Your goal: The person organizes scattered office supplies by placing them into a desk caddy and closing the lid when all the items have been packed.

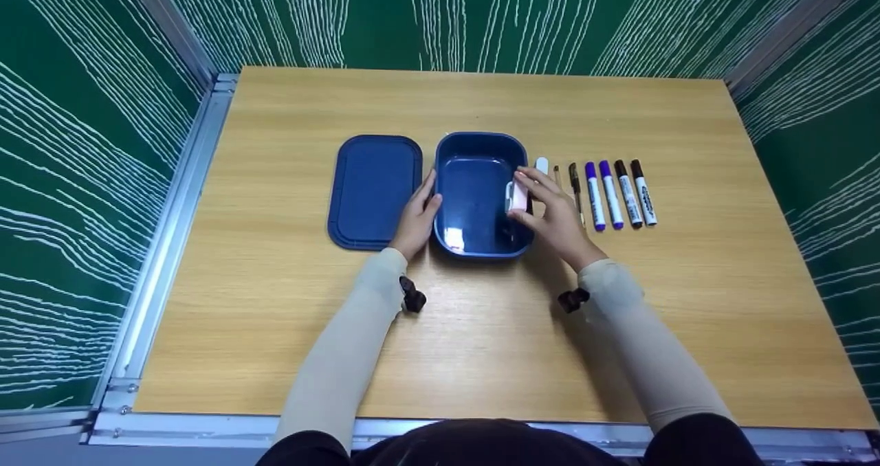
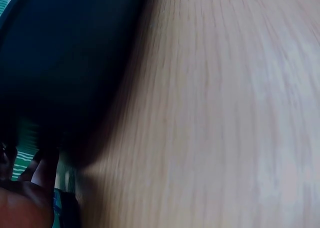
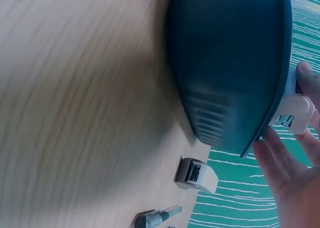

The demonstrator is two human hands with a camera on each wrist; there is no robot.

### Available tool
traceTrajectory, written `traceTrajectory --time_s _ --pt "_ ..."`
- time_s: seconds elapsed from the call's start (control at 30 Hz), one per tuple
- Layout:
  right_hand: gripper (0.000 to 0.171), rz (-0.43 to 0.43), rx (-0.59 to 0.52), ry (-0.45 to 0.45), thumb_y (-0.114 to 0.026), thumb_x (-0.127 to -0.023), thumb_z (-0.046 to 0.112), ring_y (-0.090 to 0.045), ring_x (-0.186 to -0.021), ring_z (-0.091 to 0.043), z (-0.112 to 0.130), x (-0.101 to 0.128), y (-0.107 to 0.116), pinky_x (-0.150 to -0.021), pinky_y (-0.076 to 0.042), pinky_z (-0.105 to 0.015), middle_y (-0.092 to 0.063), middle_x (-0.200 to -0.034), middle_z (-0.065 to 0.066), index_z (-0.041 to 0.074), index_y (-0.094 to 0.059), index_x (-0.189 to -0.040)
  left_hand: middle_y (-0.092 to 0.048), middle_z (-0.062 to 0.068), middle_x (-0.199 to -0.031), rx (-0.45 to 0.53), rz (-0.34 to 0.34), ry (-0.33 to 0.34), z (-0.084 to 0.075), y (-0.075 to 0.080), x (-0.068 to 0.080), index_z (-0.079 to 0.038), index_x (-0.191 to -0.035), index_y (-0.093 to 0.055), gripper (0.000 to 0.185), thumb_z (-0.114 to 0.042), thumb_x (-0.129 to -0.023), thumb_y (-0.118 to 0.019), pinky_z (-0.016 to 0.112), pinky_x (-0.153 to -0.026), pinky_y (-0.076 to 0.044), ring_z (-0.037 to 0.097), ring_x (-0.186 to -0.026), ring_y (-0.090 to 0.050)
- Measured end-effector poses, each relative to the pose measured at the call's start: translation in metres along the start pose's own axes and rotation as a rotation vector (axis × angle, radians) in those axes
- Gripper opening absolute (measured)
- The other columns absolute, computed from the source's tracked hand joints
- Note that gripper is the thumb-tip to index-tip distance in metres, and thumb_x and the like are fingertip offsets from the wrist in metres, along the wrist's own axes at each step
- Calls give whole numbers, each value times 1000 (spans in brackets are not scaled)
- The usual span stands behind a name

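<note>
A deep blue plastic box (image 1: 481, 239) stands uncovered in the middle of the table, nothing visible inside it. My left hand (image 1: 414, 217) rests against its left outer wall with fairly straight fingers; in the left wrist view the box's dark wall (image 2: 65, 53) hides most of that hand. Over the right rim, my right hand (image 1: 558, 220) pinches a small pink-and-white stapler-like piece (image 1: 517, 196) between thumb and fingers. The right wrist view shows this piece (image 3: 295, 108) at the rim, with a dark slot in its end. The matching blue lid (image 1: 375, 191) lies flat left of the box.
Right of the box lie a similar pale piece (image 1: 542, 165), a thin pen-like stick (image 1: 557, 172), a dark pen (image 1: 575, 181), and several markers with purple caps (image 1: 595, 196) and black caps (image 1: 628, 194). Green panels with white lines (image 1: 467, 19) enclose the wooden table (image 1: 275, 315).
</note>
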State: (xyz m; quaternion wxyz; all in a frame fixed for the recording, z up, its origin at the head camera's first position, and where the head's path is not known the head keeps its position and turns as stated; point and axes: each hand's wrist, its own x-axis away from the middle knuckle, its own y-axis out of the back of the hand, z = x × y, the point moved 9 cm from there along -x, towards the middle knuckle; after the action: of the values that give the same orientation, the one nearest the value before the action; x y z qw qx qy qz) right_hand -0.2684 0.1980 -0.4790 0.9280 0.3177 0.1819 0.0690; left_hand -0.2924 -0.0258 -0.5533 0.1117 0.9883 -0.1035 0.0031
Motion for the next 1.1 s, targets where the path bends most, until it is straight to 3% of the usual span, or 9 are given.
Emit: traceTrajectory --time_s 0.23,0.57,0.83,1.1 --pt "65 37 31 -3 -80 -83 18 -41 -140 -29 4 -3 -12 -118 -30 -42 -48 -149 -10 6 -54 -141 -19 2 -165 -3 -6 14 1 1 1 -25 -157 -23 54 -24 -107 -41 38 -123 -16 21 -151 -16" --pt "63 82 25 37 -78 -84 20 -43 -139 -24 16 -10 -31 -116 -34 -37 -49 -149 -5 6 -54 -141 -20 -2 -164 -5 -7 0 1 1 0 -23 -158 -23 54 -25 -107 -42 36 -123 -18 19 -151 -18" --pt "63 98 25 97 -78 -84 21 -50 -132 -23 29 -15 -46 -108 -44 -33 -49 -148 -6 5 -54 -141 -22 0 -163 -2 -21 7 2 2 0 -23 -157 -25 53 -22 -107 -42 35 -123 -17 20 -150 -19" --pt "63 95 22 75 -79 -84 22 -54 -128 -23 32 -19 -53 -108 -44 -35 -50 -147 -7 6 -55 -140 -22 1 -163 8 -15 14 0 1 0 -24 -157 -24 54 -20 -107 -42 35 -123 -17 20 -150 -19"
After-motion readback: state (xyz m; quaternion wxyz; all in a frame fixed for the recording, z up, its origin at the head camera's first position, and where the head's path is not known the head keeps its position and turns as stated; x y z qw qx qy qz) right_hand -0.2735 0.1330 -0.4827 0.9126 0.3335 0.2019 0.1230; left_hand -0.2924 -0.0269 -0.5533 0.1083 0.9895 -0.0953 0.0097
